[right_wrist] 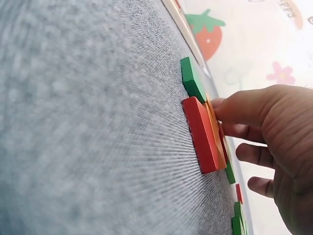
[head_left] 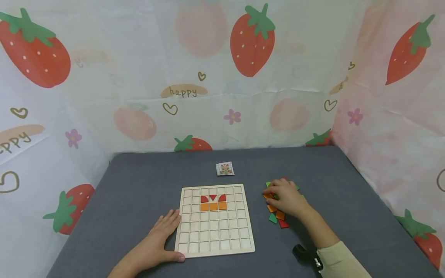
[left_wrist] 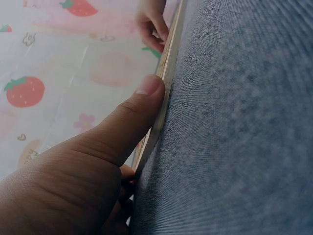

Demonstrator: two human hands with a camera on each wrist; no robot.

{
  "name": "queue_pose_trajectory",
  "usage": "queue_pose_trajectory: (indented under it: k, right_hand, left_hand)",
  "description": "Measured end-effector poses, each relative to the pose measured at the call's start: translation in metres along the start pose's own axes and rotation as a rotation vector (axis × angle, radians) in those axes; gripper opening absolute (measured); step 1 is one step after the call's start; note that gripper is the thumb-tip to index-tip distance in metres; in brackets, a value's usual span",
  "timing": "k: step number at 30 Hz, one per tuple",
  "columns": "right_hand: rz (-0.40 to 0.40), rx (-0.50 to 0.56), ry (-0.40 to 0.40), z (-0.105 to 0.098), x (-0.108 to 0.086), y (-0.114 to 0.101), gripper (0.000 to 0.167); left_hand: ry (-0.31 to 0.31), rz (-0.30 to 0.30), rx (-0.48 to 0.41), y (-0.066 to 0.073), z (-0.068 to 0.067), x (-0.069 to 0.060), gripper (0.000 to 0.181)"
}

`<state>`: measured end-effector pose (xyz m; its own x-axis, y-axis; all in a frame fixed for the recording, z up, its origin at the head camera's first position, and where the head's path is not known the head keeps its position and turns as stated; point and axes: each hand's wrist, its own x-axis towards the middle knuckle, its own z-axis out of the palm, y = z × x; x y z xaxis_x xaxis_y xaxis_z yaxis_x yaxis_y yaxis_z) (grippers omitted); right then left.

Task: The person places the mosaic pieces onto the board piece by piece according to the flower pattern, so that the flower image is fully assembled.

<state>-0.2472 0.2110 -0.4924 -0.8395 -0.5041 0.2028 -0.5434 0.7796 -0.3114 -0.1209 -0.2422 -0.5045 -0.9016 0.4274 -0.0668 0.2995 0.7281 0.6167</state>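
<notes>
A pale wooden grid board [head_left: 214,235] lies on the table. Near its top, a row with red pieces [head_left: 222,198] sits above a row of orange squares [head_left: 213,206]. My left hand [head_left: 158,239] rests along the board's left edge, its fingers spread and its thumb [left_wrist: 132,110] on the near corner. My right hand [head_left: 286,197] is over a loose pile of green, orange and red pieces right of the board, thumb and forefinger apart around orange pieces. In the right wrist view, a red piece [right_wrist: 201,137] and a green piece [right_wrist: 192,81] lie beside the thumb; the fingertips are partly hidden.
A small picture card [head_left: 225,168] with a coloured grid pattern lies behind the board. A black strap-like object [head_left: 303,255] is by the right forearm. A strawberry-printed cloth [head_left: 250,127] hangs behind and along both sides of the dark grey table [head_left: 156,173].
</notes>
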Motion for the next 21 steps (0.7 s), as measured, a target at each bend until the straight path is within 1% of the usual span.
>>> queue_pose_trajectory:
  k: [7,16,21]
  right_hand:
    - [0.007,-0.010,0.015,0.0023,0.0008,-0.0015,0.026]
    - [0.012,-0.018,-0.005,0.0020,0.0001,-0.0024,0.028]
    - [0.027,-0.014,-0.011,0.0040,0.0007,-0.0012,0.026]
  left_hand:
    - [0.006,0.000,0.004,-0.0009,0.0009,0.0000,0.127]
    - [0.004,0.004,0.002,-0.0022,0.0021,0.0001,0.127]
    - [0.015,0.009,0.010,-0.0031,0.0025,-0.0002,0.127]
